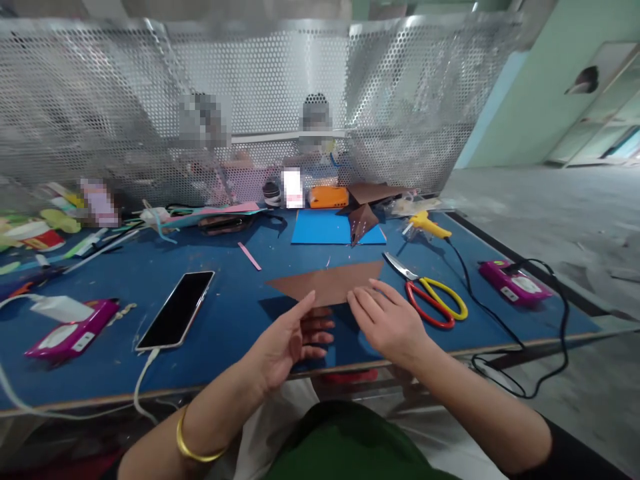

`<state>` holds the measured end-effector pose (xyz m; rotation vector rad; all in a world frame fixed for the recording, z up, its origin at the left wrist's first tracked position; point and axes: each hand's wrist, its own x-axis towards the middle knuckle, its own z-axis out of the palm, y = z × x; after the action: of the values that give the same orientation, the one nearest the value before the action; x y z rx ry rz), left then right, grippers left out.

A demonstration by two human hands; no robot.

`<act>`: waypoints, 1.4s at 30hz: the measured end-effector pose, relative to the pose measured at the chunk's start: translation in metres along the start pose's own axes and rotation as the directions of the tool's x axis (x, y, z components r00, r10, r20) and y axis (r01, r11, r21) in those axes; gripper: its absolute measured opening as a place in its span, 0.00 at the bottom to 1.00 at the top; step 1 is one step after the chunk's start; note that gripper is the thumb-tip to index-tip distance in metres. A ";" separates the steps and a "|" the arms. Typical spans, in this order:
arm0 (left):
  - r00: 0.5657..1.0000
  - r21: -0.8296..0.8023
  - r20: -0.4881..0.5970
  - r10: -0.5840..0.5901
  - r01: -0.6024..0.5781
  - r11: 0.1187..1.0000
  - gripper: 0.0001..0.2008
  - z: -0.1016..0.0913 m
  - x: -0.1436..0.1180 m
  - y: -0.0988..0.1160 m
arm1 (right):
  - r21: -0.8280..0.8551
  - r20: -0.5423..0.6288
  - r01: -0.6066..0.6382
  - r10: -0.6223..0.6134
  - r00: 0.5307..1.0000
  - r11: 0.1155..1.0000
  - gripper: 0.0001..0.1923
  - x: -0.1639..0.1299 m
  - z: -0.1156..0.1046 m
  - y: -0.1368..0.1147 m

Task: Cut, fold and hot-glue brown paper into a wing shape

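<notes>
A folded sheet of brown paper [327, 283] is held above the blue table, casting a shadow beneath it. My right hand [393, 320] grips its lower right edge, fingers on top and close together. My left hand [287, 340] is at the lower left edge, with the thumb tip against the paper. Its other fingers are spread apart below the sheet and not closed on it. Scissors [430, 297] with red and yellow handles lie open just right of my right hand. Beyond the sheet, a folded brown paper piece [363, 222] rests on blue card [320, 229].
A yellow glue gun [430, 225] lies at the right, its cord running to a purple power strip [515, 283]. On the left are a charging phone [177, 310] and another purple power strip [75, 333]. Perforated metal mesh [270, 87] stands behind the table [240, 287].
</notes>
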<state>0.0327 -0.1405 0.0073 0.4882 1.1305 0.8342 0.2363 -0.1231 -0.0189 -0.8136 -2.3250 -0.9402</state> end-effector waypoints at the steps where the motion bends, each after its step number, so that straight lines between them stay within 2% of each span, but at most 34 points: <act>1: 0.999 -0.020 -0.033 0.034 -0.035 0.999 0.18 0.004 0.005 0.002 | 0.001 -0.026 0.017 -0.017 1.000 1.000 0.16 0.001 0.000 0.003; 4: 0.987 -0.029 -0.116 0.109 -0.113 0.993 0.09 0.013 0.020 0.006 | 0.013 -0.045 0.004 -0.004 0.999 1.000 0.15 0.002 0.001 0.009; 6: 0.977 -0.028 -0.154 0.150 -0.156 0.987 0.06 0.016 0.028 0.010 | 0.005 -0.027 -0.129 0.129 0.991 0.992 0.14 -0.005 0.001 0.014; 7: 0.970 -0.029 -0.170 0.173 -0.180 0.983 0.05 0.016 0.030 0.013 | -0.013 -0.003 -0.234 0.234 0.972 0.972 0.13 -0.012 0.001 0.018; 9: 0.959 -0.032 -0.186 0.216 -0.225 0.974 0.06 0.016 0.034 0.021 | -0.077 0.076 -0.438 0.443 0.893 0.896 0.14 -0.032 0.000 0.029; 11: 0.951 -0.033 -0.180 0.251 -0.261 0.965 0.08 0.017 0.037 0.032 | -0.214 0.356 -0.575 0.611 0.707 0.790 0.13 -0.055 -0.002 0.044; 12: 0.948 -0.034 -0.175 0.265 -0.275 0.961 0.09 0.017 0.038 0.038 | -0.232 0.396 -0.589 0.629 0.670 0.774 0.14 -0.066 -0.003 0.051; 13: 0.945 -0.034 -0.170 0.278 -0.288 0.957 0.10 0.018 0.039 0.044 | -0.227 0.428 -0.594 0.627 0.651 0.772 0.16 -0.076 -0.004 0.059; 15: 0.940 -0.035 -0.165 0.300 -0.309 0.950 0.10 0.019 0.043 0.053 | -0.152 0.553 -0.630 0.594 0.585 0.762 0.20 -0.089 -0.005 0.071; 17: 0.932 -0.038 -0.165 0.322 -0.332 0.943 0.10 0.020 0.048 0.059 | -0.101 0.643 -0.681 0.570 0.512 0.725 0.24 -0.096 -0.004 0.080; 20: 0.920 -0.042 -0.176 0.351 -0.363 0.931 0.09 0.018 0.057 0.060 | -0.133 0.712 -0.710 0.565 0.417 0.691 0.28 -0.098 -0.002 0.090; 24: 0.909 -0.055 -0.208 0.362 -0.380 0.923 0.09 0.010 0.068 0.058 | -0.158 0.752 -0.698 0.543 0.373 0.698 0.35 -0.097 0.004 0.101; 27: 0.908 -0.084 -0.220 0.355 -0.381 0.921 0.09 0.003 0.072 0.061 | -0.124 0.792 -0.751 0.520 0.319 0.649 0.35 -0.099 0.003 0.104; 29: 0.903 -0.109 -0.233 0.361 -0.393 0.913 0.09 0.000 0.073 0.065 | -0.026 0.787 -0.849 0.534 0.307 0.527 0.34 -0.096 -0.002 0.098; 30: 0.898 -0.121 -0.243 0.367 -0.404 0.907 0.09 -0.002 0.074 0.067 | 0.090 0.778 -0.905 0.538 0.324 0.415 0.35 -0.092 -0.004 0.093; 31: 0.892 -0.133 -0.254 0.375 -0.416 0.900 0.08 -0.003 0.074 0.069 | 0.255 0.733 -0.928 0.571 0.368 0.271 0.36 -0.085 -0.007 0.086; 32: 0.886 -0.143 -0.264 0.382 -0.427 0.893 0.07 -0.005 0.075 0.071 | 0.414 0.688 -0.903 0.611 0.392 0.114 0.36 -0.075 -0.008 0.079; 34: 0.875 -0.157 -0.280 0.395 -0.448 0.880 0.06 -0.007 0.077 0.073 | 0.650 0.644 -0.735 0.655 0.396 -0.194 0.35 -0.045 -0.006 0.065; 36: 0.866 -0.161 -0.293 0.405 -0.463 0.872 0.07 -0.008 0.079 0.074 | 0.719 0.672 -0.560 0.617 0.410 -0.411 0.34 -0.008 0.004 0.056; 38: 0.859 -0.161 -0.308 0.409 -0.471 0.867 0.08 -0.010 0.080 0.074 | 0.693 0.720 -0.485 0.545 0.429 -0.534 0.36 0.026 0.021 0.053; 39: 0.856 -0.162 -0.318 0.408 -0.473 0.866 0.08 -0.012 0.081 0.074 | 0.679 0.734 -0.482 0.521 0.436 -0.554 0.35 0.040 0.031 0.053; 42: 0.839 -0.170 -0.363 0.406 -0.488 0.856 0.07 -0.016 0.081 0.078 | 0.613 0.790 -0.591 0.410 0.456 -0.524 0.36 0.059 0.055 0.052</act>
<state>0.0068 -0.0303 0.0095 0.4174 1.1910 1.5006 0.2187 -0.0322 0.0060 -1.0684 -1.2760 1.4351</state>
